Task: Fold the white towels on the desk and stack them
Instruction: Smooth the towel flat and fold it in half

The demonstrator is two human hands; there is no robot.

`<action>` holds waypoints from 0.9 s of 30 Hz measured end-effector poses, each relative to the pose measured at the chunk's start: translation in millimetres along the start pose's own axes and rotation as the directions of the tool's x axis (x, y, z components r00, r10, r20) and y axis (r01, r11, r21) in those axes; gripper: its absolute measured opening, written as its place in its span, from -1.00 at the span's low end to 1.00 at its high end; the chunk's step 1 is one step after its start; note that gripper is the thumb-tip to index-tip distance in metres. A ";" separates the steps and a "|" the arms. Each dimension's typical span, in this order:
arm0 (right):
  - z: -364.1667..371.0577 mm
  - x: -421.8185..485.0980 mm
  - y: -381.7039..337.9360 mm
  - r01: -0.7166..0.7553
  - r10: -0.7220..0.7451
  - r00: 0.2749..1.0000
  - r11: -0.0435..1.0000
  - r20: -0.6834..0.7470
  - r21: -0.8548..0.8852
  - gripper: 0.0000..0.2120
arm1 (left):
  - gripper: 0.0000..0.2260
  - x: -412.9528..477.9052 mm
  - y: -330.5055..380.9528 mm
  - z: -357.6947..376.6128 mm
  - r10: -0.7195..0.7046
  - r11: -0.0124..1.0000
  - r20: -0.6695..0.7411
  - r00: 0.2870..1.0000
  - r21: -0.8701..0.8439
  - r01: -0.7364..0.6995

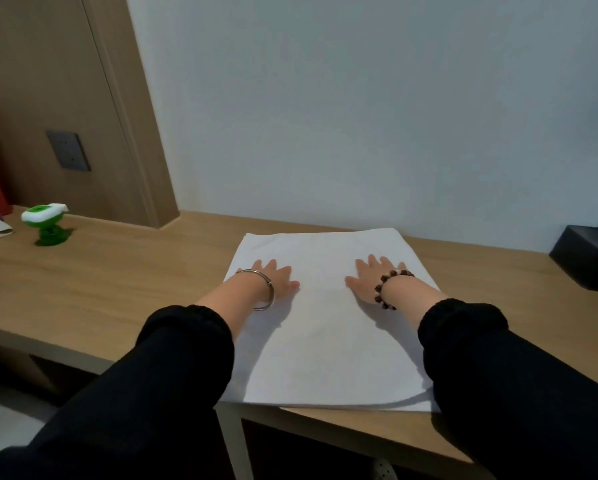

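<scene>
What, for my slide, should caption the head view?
Left hand and right hand rest flat on a white towel on the desk.

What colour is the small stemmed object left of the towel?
The object is green with a white top; head view.

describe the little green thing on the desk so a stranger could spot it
Start at the wooden desk and go to its left end. There stands a small gadget on a green foot, white on top, the only green thing.
</scene>
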State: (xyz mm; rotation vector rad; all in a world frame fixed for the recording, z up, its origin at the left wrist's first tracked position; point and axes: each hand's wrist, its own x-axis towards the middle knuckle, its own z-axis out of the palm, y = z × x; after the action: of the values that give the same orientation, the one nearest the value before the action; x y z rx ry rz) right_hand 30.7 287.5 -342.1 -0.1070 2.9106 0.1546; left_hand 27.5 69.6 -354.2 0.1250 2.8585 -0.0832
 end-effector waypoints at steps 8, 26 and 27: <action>-28.3 67.0 -26.5 0.084 -0.059 0.989 0.977 0.132 -0.193 -0.40 | -0.54 60.3 19.6 -13.5 0.029 0.998 -0.045 0.999 -0.061 -0.032; -5.4 117.3 73.8 -0.110 0.181 0.969 0.925 -0.167 0.365 -0.48 | -0.45 108.3 -55.6 -9.0 -0.461 0.836 -0.191 0.867 -0.422 0.351; -9.5 118.7 76.0 -0.134 0.231 0.955 0.895 -0.185 0.426 -0.55 | -0.49 107.7 -56.0 -13.0 -0.482 0.834 -0.215 0.849 -0.408 0.370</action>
State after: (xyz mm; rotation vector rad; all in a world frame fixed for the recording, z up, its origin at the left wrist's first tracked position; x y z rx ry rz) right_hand -93.2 354.6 -352.5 0.2389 3.1048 -0.4732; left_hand -84.3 23.1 -369.1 -0.6458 3.0942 0.3982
